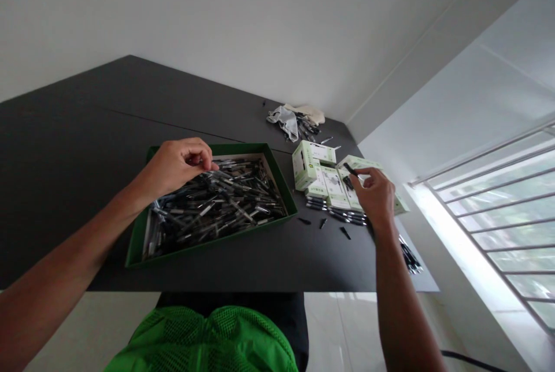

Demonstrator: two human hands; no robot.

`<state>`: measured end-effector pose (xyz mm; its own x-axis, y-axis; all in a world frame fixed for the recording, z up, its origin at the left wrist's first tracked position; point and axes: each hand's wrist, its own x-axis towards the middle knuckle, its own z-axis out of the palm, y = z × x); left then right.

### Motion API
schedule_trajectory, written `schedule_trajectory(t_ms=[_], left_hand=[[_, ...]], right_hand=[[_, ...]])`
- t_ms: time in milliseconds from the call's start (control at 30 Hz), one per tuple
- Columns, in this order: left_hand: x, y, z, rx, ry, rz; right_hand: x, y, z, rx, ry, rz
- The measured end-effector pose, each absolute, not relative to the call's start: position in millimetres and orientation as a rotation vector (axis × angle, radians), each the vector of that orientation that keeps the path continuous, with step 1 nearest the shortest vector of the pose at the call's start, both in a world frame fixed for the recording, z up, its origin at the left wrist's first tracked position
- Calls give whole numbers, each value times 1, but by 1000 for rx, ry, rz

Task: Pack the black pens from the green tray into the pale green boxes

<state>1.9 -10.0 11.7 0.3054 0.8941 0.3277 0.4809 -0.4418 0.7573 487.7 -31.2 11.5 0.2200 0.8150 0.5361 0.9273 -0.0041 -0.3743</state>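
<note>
Head view: right hand [376,192] pinches a dark piece [351,169] by right-side boxes [336,188], probably best held lightly; left hand [180,165] curls above pens [229,201], its hold impossible to tell.

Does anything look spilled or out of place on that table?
Perhaps three small dark pieces: they lie scattered on the table, apart from the tidy pen rows. A crumpled grey cloth lies by loose pens at the back.

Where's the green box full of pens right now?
In the head view, the green box sits left of centre on the dark table, with the left hand over its far left part and pale green cartons to its right.
</note>
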Motion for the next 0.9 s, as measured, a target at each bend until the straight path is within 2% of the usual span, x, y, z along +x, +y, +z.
schedule_trajectory(t_ms=[133, 333, 900], left_hand=[[2, -10, 12, 1923, 1177, 1046], [-4, -11, 11, 2039, 1191, 1038], [-7, -8, 5, 2098, 1202, 922]], right_hand=[[532, -36, -20, -2003, -1681, -202], [544, -45, -48, -2107, -1682, -269], [547, -36, -53, -2085, -1741, -324]])
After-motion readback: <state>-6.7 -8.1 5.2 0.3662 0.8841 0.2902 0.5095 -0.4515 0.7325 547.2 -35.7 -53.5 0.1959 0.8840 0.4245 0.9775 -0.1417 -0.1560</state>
